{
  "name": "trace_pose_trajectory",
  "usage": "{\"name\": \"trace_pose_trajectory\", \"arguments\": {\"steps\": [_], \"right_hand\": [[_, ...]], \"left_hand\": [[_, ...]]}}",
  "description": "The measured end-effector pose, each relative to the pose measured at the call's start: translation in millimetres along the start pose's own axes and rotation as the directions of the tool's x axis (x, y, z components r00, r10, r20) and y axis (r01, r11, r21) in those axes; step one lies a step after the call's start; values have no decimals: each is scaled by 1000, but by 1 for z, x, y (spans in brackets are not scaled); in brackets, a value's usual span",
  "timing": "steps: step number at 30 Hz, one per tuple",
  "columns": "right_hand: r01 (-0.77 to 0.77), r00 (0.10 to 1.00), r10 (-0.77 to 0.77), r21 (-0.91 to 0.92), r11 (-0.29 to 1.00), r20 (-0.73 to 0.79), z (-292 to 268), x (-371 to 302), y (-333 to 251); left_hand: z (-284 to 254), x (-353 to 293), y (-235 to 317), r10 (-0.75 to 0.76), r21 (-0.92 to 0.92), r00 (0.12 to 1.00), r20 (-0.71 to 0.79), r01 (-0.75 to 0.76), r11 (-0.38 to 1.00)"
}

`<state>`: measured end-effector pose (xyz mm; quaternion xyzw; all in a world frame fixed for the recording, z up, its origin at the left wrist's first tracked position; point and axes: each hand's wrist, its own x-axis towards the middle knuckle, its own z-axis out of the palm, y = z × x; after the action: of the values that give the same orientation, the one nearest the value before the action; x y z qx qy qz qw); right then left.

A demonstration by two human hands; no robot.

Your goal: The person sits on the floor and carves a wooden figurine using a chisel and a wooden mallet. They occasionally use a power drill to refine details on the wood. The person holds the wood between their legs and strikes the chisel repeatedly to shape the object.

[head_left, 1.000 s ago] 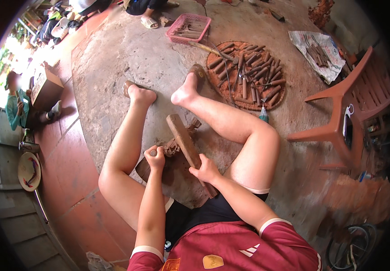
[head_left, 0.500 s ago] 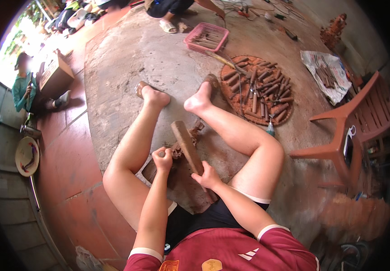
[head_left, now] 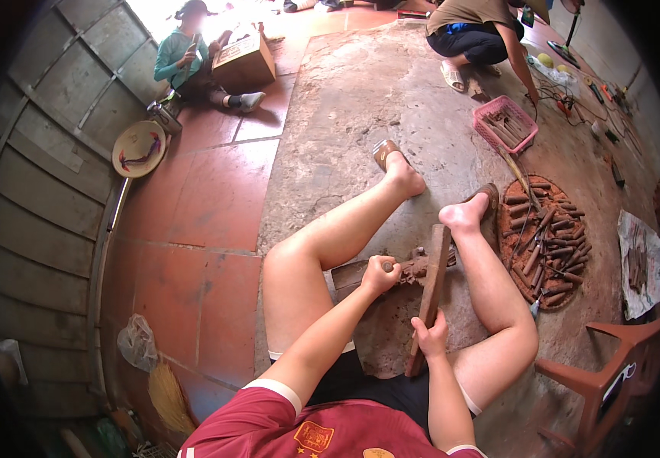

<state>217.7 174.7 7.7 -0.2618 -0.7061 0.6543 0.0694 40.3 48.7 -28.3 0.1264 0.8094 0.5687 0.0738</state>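
I sit on the ground with my legs spread. My right hand (head_left: 430, 337) grips the lower end of a long flat wooden paddle (head_left: 431, 291), which slants up between my legs. My left hand (head_left: 380, 275) is closed around a small tool pressed against a brown carved piece (head_left: 419, 267) that lies on a dark flat slab (head_left: 354, 273) between my knees. The paddle's upper part lies just over the right end of the carved piece.
A round tray (head_left: 548, 243) with several brown sticks lies right of my right foot. A pink basket (head_left: 505, 124) stands farther off, by a crouching person (head_left: 477, 30). Another person (head_left: 189, 61) sits at top left beside a cardboard box (head_left: 243, 62). A red plastic chair (head_left: 613, 378) stands at lower right.
The view has swung to the left, so the tray and basket now sit far right. My hands keep their grips; the paddle stands steeper over the carved piece.
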Motion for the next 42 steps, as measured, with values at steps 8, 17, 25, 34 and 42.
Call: {"name": "trace_pose_trajectory", "arguments": {"steps": [8, 17, 25, 34, 42], "right_hand": [[30, 998, -42, 195, 980, 56, -23, -10, -24], [187, 977, -161, -207, 960, 137, -40, -16, -57], [155, 983, -159, 49, 987, 88, -35, -26, -63], [208, 978, -204, -230, 951, 43, -15, -32, -55], [228, 952, -85, -494, 839, 295, 8, -42, -70]], "left_hand": [[-6, 8, 3, 45, -53, 967, 250, -32, 998], [-6, 11, -20, 91, -39, 984, 150, -87, 996], [-13, 10, -24, -11, -320, 989, 144, 57, 946], [-38, 28, -39, -147, -327, 984, 102, 173, 929], [-24, 11, 26, -150, 187, 951, 271, 101, 977]]}}
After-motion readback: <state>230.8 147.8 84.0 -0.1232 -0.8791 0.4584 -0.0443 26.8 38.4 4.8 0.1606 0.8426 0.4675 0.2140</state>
